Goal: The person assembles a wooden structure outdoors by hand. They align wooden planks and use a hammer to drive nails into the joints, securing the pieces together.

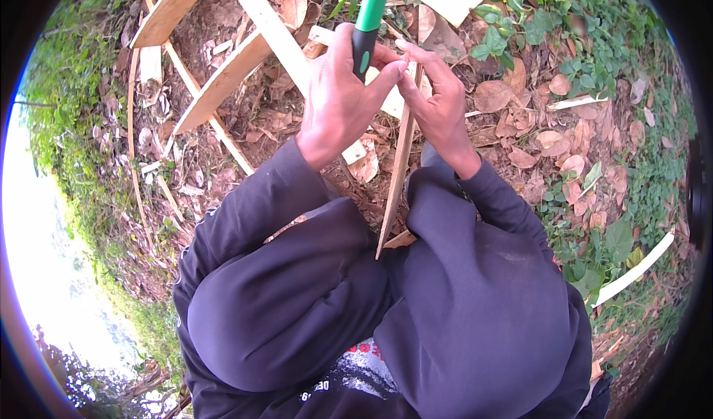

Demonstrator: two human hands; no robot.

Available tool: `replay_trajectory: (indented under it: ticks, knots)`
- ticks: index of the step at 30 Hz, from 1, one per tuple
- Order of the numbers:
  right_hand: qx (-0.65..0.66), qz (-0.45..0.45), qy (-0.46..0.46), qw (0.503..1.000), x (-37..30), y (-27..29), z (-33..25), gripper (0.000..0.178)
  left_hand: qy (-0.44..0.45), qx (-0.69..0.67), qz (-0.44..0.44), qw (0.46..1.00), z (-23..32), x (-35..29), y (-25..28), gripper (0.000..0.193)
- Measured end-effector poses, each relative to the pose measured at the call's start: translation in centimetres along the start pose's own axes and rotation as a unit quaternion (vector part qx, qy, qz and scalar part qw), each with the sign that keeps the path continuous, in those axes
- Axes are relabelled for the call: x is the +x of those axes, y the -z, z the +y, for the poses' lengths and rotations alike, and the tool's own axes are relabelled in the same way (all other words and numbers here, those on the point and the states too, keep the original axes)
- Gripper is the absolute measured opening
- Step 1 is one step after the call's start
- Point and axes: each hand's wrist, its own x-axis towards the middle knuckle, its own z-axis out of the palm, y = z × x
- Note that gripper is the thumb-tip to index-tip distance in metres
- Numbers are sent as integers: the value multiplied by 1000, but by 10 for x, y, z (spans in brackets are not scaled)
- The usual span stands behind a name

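The wood strip (pixel 399 166) is out in front of me, running from the hands down to a narrow end in the gap between the knees (pixel 286 293). I'd guess it's light and fairly stiff, dry enough not to slip, but thin enough to split or leave splinters if twisted. Best hold imo is a pinch across the flat sides near the upper end, which is about where the right hand (pixel 440 99) is: thumb and fingers nearly closed, and it looks like the strip's top sits between them.

The left hand (pixel 334 103) is half curled, with a green-and-black handle (pixel 373 14) tucked in the crook of the thumb. Its thumb tip meets the right fingertips; can't tell if something tiny is pinched there. No clue what tool it is either, the far end is cut off.

Pose-wise, both forearms angle inward past the knees, wrists bent, hands together.
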Motion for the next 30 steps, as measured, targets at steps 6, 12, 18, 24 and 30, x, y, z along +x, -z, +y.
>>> replay_trajectory:
  ticks: [6, 12, 18, 24, 30]
  knots:
    - [47, 8, -51, 998, -2, -1, 1, 34, 4, 4, -9, 1000, -5, 4, -1, 31]
    - [55, 4, -49, 997, -2, 0, 9, 34, -19, 35, -13, 999, -2, 5, -5, 30]
    - [53, 4, -53, 997, -2, 1, 4, 33, -38, 56, -12, 998, -3, 5, -6, 29]
    - [50, 9, -47, 998, -2, 0, 7, 31, -20, 40, -17, 999, -2, 5, -6, 29]
    - [46, 7, -39, 998, -1, 2, 1, 28, -25, 38, -19, 999, -8, 5, -6, 29]
